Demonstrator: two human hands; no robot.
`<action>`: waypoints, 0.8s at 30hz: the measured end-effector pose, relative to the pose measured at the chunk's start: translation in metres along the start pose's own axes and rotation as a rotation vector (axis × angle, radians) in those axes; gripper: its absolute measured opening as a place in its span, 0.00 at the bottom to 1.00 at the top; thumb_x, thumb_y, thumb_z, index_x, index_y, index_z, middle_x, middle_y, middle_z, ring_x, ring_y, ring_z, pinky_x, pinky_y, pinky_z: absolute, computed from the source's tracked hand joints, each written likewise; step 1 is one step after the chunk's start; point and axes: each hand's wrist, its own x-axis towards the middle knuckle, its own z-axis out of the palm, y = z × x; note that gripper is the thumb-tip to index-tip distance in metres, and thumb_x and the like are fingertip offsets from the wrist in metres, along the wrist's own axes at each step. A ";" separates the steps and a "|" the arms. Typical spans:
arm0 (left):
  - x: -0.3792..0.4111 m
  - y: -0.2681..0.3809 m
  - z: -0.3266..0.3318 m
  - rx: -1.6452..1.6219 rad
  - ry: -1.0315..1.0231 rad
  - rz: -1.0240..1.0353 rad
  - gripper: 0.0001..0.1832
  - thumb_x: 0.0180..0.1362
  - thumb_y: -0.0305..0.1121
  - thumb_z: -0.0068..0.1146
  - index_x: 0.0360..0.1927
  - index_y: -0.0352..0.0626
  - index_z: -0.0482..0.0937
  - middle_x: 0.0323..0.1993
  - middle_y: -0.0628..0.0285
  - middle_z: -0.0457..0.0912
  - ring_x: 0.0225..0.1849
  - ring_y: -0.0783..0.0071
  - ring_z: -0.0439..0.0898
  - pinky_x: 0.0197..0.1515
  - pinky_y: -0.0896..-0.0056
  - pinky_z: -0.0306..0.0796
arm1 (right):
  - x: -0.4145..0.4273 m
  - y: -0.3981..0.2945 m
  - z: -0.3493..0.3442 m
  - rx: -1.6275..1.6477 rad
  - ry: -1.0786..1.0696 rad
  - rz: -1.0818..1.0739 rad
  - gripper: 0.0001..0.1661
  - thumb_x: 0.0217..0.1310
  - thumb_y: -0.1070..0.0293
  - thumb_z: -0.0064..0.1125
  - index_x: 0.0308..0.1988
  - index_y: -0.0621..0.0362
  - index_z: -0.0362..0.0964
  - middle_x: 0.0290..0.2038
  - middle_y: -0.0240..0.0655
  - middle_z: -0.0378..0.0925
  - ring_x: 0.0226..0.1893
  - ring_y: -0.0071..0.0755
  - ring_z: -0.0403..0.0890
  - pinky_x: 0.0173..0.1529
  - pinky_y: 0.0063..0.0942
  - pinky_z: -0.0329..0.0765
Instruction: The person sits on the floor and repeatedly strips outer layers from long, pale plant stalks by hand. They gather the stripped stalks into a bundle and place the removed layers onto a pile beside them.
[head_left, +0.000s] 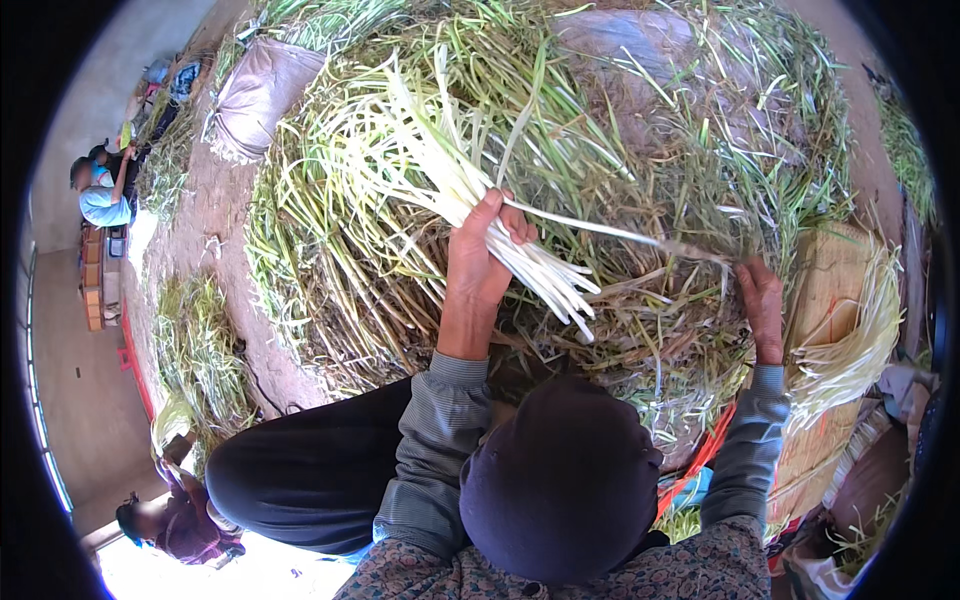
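My left hand (484, 240) grips a bundle of pale, blanched leafy stalks (442, 169), white at the cut-looking ends and yellow-green at the leaves. One long white stalk (592, 223) leaves the bundle and stretches right. My right hand (761, 300) pinches a blurred brownish strip (697, 253) at that stalk's far end; whether it is root or dry sheath is unclear. Beneath both hands spreads a large heap of green and yellow stalks (352, 247) mixed with dry brown leaves.
Beside my right arm, another bunch of pale stalks (847, 360) lies on a woven, straw-coloured surface (817, 289). A tied sack (262, 94) stands at upper left. Two people (105, 202) are at far left, another person (180, 517) at lower left near a smaller stalk pile (202, 360).
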 end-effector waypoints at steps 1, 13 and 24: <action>-0.002 -0.001 0.001 0.054 0.003 -0.007 0.11 0.56 0.37 0.51 0.33 0.38 0.70 0.13 0.67 0.66 0.16 0.76 0.66 0.28 0.71 0.64 | 0.004 -0.011 -0.001 0.147 0.012 0.129 0.16 0.57 0.65 0.53 0.46 0.54 0.68 0.11 0.27 0.67 0.10 0.21 0.64 0.14 0.25 0.56; -0.013 -0.019 0.014 0.371 0.030 0.117 0.09 0.50 0.29 0.54 0.33 0.34 0.70 0.12 0.63 0.69 0.11 0.76 0.67 0.15 0.76 0.64 | 0.071 -0.200 0.087 1.354 -0.350 0.263 0.12 0.51 0.63 0.59 0.34 0.58 0.76 0.38 0.38 0.77 0.38 0.29 0.76 0.45 0.26 0.70; -0.009 -0.013 -0.014 0.279 0.197 -0.143 0.13 0.54 0.32 0.54 0.37 0.30 0.75 0.19 0.56 0.77 0.18 0.71 0.76 0.23 0.71 0.73 | 0.079 -0.138 0.017 1.318 0.192 0.295 0.09 0.56 0.63 0.55 0.35 0.57 0.74 0.35 0.37 0.79 0.25 0.26 0.80 0.27 0.23 0.78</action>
